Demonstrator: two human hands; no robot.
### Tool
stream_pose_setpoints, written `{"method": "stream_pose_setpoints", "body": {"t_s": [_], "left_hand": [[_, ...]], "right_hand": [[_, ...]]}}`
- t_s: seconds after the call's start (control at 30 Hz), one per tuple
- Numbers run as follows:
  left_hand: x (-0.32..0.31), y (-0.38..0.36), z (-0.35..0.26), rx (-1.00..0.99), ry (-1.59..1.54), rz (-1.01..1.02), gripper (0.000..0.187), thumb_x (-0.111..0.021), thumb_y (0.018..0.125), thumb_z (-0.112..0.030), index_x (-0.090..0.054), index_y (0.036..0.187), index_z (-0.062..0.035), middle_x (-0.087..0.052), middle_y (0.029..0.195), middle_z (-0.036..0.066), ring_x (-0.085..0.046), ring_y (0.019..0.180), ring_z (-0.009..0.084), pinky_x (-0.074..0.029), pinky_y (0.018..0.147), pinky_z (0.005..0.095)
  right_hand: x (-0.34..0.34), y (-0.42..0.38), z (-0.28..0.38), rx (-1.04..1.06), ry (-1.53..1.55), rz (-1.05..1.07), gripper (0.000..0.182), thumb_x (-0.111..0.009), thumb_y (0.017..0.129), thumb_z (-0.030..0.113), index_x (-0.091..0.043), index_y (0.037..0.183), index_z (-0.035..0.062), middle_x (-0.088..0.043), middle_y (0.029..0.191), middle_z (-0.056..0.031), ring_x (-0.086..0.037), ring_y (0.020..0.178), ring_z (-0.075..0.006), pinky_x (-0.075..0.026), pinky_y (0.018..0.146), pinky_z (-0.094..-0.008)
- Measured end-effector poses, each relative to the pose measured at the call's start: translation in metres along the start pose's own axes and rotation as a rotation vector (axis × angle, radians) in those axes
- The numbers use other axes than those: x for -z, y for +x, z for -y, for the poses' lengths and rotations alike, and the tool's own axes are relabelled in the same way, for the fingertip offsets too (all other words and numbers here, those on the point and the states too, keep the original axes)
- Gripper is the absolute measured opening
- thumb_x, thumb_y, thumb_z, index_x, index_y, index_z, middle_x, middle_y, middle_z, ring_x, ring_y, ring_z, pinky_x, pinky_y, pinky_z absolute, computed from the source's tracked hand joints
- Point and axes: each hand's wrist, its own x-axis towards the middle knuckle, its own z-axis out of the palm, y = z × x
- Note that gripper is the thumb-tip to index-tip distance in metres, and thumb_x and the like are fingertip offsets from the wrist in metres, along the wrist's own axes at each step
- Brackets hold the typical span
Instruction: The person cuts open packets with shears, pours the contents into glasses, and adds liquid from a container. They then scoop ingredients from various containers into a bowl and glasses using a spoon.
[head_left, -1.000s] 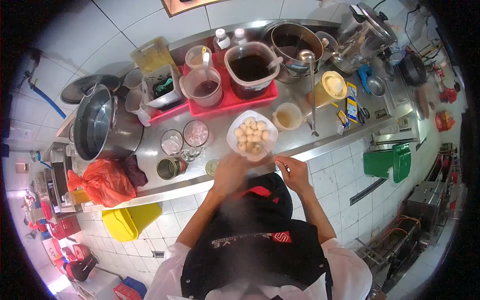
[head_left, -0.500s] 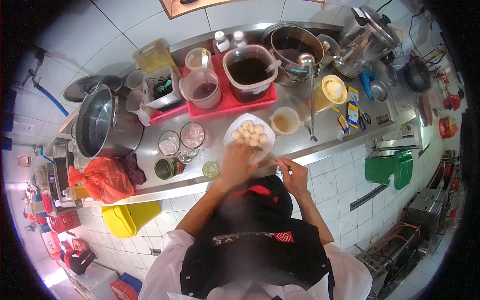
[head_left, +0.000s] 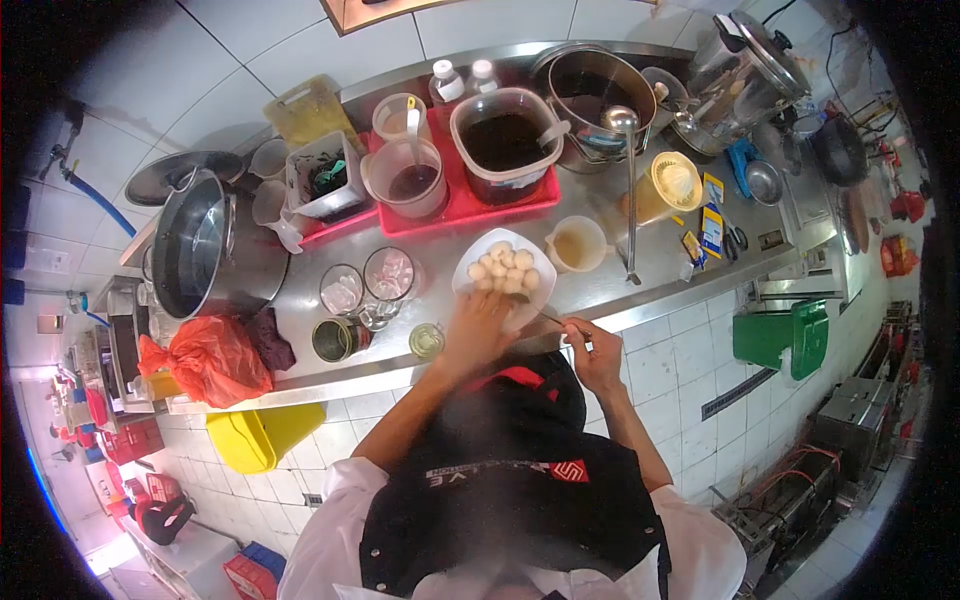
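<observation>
A white plate [head_left: 545,270] bears a heap of pale, round, peeled-looking balls [head_left: 505,265] near the counter's front edge. Over its near left side lies my left hand [head_left: 480,328], fingers stretched forward and fingertips against the nearest balls; whatever is under the palm stays hidden. To the right of the plate, my right hand [head_left: 595,355] is closed around the thin handle of a utensil [head_left: 549,318]. This handle points toward the plate, and its working end cannot be made out. Right behind the plate stands a jug of cloudy liquid [head_left: 577,244].
Left of the plate are glasses of ice [head_left: 342,289], a dark tin [head_left: 335,340] and a small glass [head_left: 426,341]. Behind, a red tray [head_left: 455,215] carries tubs of dark liquid. A ladle [head_left: 631,200], a citrus juicer [head_left: 677,180] and scissors [head_left: 735,240] are to the right.
The view has shifted slightly, so the counter things sit a little further right and lower. Both hands keep nearly the same places at the plate.
</observation>
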Motion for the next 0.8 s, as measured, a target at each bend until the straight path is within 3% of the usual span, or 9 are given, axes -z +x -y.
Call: {"method": "stream_pose_setpoints", "body": {"t_s": [0.27, 0.47, 0.53, 0.7, 0.77, 0.8], "left_hand": [[-0.001, -0.004, 0.004, -0.021, -0.069, -0.042, 0.057, -0.070, 0.082, -0.043, -0.058, 0.127, -0.0109, -0.057, 0.126, 0.011, -0.048, 0.123, 0.0306, -0.036, 0.103, 0.0524], [0.016, -0.021, 0.005, 0.062, -0.154, -0.077, 0.050, -0.073, 0.082, -0.039, -0.061, 0.121, -0.0099, -0.058, 0.126, 0.011, -0.053, 0.118, 0.0305, -0.042, 0.099, 0.0456], [0.035, -0.030, 0.006, 0.143, -0.219, 0.073, 0.038, -0.073, 0.083, -0.031, -0.065, 0.111, -0.0062, -0.064, 0.114, 0.012, -0.061, 0.105, 0.0293, -0.049, 0.090, 0.0403], [0.056, -0.080, 0.012, 0.272, -0.570, -0.018, 0.020, -0.070, 0.087, -0.018, -0.067, 0.099, -0.0024, -0.068, 0.092, 0.013, -0.066, 0.082, 0.0284, -0.053, 0.075, 0.0373], [0.048, -0.105, 0.018, 0.337, -0.673, -0.066, 0.017, -0.069, 0.088, -0.015, -0.067, 0.098, -0.0017, -0.069, 0.088, 0.014, -0.066, 0.076, 0.0276, -0.053, 0.072, 0.0361], [0.038, -0.120, 0.023, 0.491, -0.705, -0.012, 0.016, -0.069, 0.089, -0.015, -0.066, 0.097, -0.0014, -0.069, 0.086, 0.013, -0.066, 0.075, 0.0240, -0.052, 0.070, 0.0346]], "right_hand": [[0.006, 0.000, 0.023, 0.110, -0.140, 0.005, 0.014, -0.068, 0.090, 0.016, -0.073, 0.097, 0.0044, -0.074, 0.088, -0.0133, -0.072, 0.073, -0.0245, -0.057, 0.066, -0.0330], [0.000, -0.001, 0.023, 0.208, -0.196, 0.074, 0.012, -0.070, 0.088, 0.015, -0.073, 0.096, 0.0054, -0.073, 0.088, -0.0127, -0.071, 0.073, -0.0268, -0.056, 0.064, -0.0340], [-0.001, -0.001, 0.024, 0.193, -0.202, 0.071, 0.012, -0.070, 0.088, 0.015, -0.073, 0.096, 0.0057, -0.073, 0.088, -0.0126, -0.071, 0.073, -0.0266, -0.056, 0.064, -0.0344], [-0.007, 0.005, 0.031, 0.183, -0.182, 0.037, 0.012, -0.070, 0.088, 0.016, -0.073, 0.096, 0.0062, -0.073, 0.089, -0.0128, -0.071, 0.075, -0.0266, -0.056, 0.065, -0.0345], [-0.013, 0.009, 0.032, 0.273, -0.200, 0.058, 0.010, -0.068, 0.089, 0.009, -0.072, 0.095, 0.0023, -0.073, 0.088, -0.0133, -0.072, 0.078, -0.0251, -0.057, 0.066, -0.0332], [-0.016, 0.009, 0.031, 0.272, -0.198, 0.062, 0.010, -0.068, 0.089, 0.009, -0.072, 0.095, 0.0023, -0.073, 0.088, -0.0133, -0.072, 0.078, -0.0251, -0.057, 0.066, -0.0332]]}}
